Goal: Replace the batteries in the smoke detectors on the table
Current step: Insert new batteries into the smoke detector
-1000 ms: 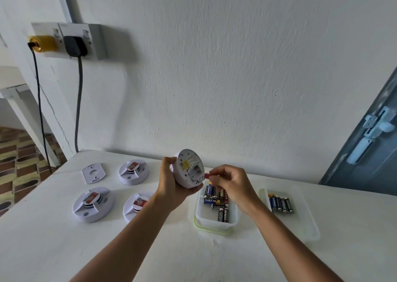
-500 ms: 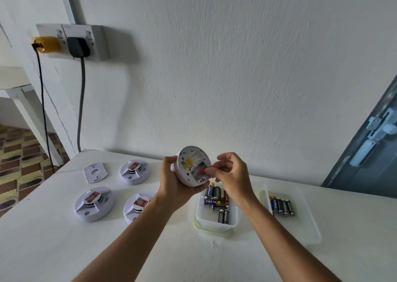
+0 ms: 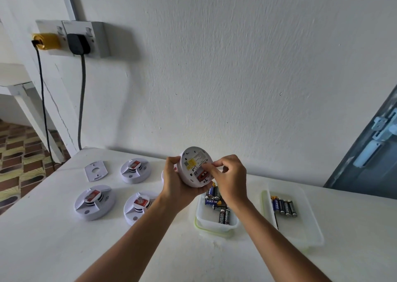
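Smoke detector (image 3: 194,167) is gripped in left hand (image 3: 178,179), back tilted toward the viewer so right-hand (image 3: 228,177) fingers (image 3: 211,167), pinched together, reach its battery bay.

A second ago the right hand (image 3: 229,179) pinched something small and reddish just beside the lower right edge of the raised smoke detector (image 3: 196,167), above the tub of batteries (image 3: 217,223). It has since moved up and in, and its fingertips (image 3: 207,166) now press into the open compartment on the detector's back, where a red part shows. The left hand (image 3: 179,182), with the same grip on the rim, has lifted the detector slightly and turned its back more squarely toward the camera, so the yellow label (image 3: 193,161) shows more fully.
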The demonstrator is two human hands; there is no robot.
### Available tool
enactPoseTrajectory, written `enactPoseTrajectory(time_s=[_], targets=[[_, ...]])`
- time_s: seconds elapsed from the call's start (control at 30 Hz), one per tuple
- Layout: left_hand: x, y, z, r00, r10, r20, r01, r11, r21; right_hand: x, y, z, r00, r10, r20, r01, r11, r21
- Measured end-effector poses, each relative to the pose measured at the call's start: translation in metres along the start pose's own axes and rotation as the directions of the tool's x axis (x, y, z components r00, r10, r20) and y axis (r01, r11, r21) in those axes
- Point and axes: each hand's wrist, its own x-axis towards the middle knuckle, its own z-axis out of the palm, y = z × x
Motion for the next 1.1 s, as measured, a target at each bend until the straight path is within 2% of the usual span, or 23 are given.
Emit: enactPoseTrajectory(time_s=[0.03,0.07,0.1,0.13,0.17,0.3,0.37,0.4,0.47,0.5,0.57,0.63,0.7,0.77,0.83,0.97,1.03,1.1], targets=[[-0.018,0.006,0.002,0.998,0.060,-0.010,-0.060,0.998,-0.009,0.000,0.014,0.003,0.998,-0.060,-0.036,0.057,0.996,-0.073],[-0.024,0.008,0.010,0.997,0.082,0.004,-0.082,0.996,-0.018,-0.002,0.015,0.005,0.998,-0.044,-0.050,0.038,0.992,-0.121],[-0.007,0.005,0.007,0.992,0.111,-0.058,-0.113,0.993,-0.044,-0.004,0.015,0.009,0.992,-0.120,-0.046,0.115,0.987,-0.112],[-0.008,0.004,0.010,0.996,0.064,-0.065,-0.064,0.998,-0.009,-0.009,0.012,0.008,0.988,-0.154,-0.009,0.152,0.980,-0.131],[-0.005,0.000,0.008,0.989,0.060,-0.136,-0.057,0.998,0.023,-0.013,0.012,0.010,0.982,-0.188,0.018,0.189,0.973,-0.134],[0.002,0.002,0.002,0.996,0.056,-0.075,-0.056,0.998,0.005,-0.023,0.022,0.007,0.936,-0.280,0.214,0.328,0.914,-0.240],[0.001,0.002,0.005,0.994,0.043,-0.101,-0.040,0.999,0.030,-0.021,0.026,0.003,0.896,-0.317,0.311,0.404,0.871,-0.279],[0.001,0.002,0.004,0.993,0.038,-0.113,-0.034,0.999,0.039,-0.018,0.027,-0.001,0.891,-0.275,0.361,0.385,0.880,-0.278],[0.004,0.003,-0.002,0.991,0.015,-0.131,-0.007,0.998,0.058,-0.007,0.029,-0.009,0.914,-0.140,0.381,0.236,0.947,-0.219],[0.005,0.003,-0.005,0.991,0.014,-0.131,-0.005,0.998,0.063,0.000,0.033,-0.012,0.932,-0.076,0.355,0.154,0.968,-0.197],[0.008,0.004,-0.012,0.990,-0.002,-0.142,0.011,0.998,0.060,0.015,0.040,-0.019,0.958,0.022,0.285,0.061,0.958,-0.281],[0.008,0.003,-0.015,0.988,-0.019,-0.156,0.030,0.997,0.066,0.026,0.045,-0.024,0.932,0.109,0.345,0.051,0.904,-0.424],[0.008,0.002,-0.020,0.988,-0.029,-0.150,0.040,0.997,0.068,0.029,0.047,-0.023,0.850,0.196,0.490,0.130,0.823,-0.553],[0.008,0.001,-0.021,0.988,-0.036,-0.153,0.048,0.996,0.072,0.028,0.045,-0.018,0.760,0.240,0.604,0.317,0.674,-0.667],[0.007,-0.001,-0.022,0.987,-0.039,-0.154,0.050,0.996,0.070,0.027,0.042,-0.012,0.690,0.266,0.673,0.481,0.527,-0.701],[0.005,-0.001,-0.023,0.987,-0.033,-0.156,0.047,0.995,0.086,0.022,0.041,-0.002,0.677,0.300,0.672,0.589,0.326,-0.740],[0.006,-0.002,-0.023,0.987,-0.035,-0.155,0.049,0.995,0.090,0.019,0.042,0.002,0.685,0.293,0.667,0.606,0.279,-0.745],[0.006,-0.002,-0.023,0.987,-0.035,-0.155,0.050,0.995,0.091,0.020,0.042,0.004,0.682,0.304,0.665,0.601,0.283,-0.747]])
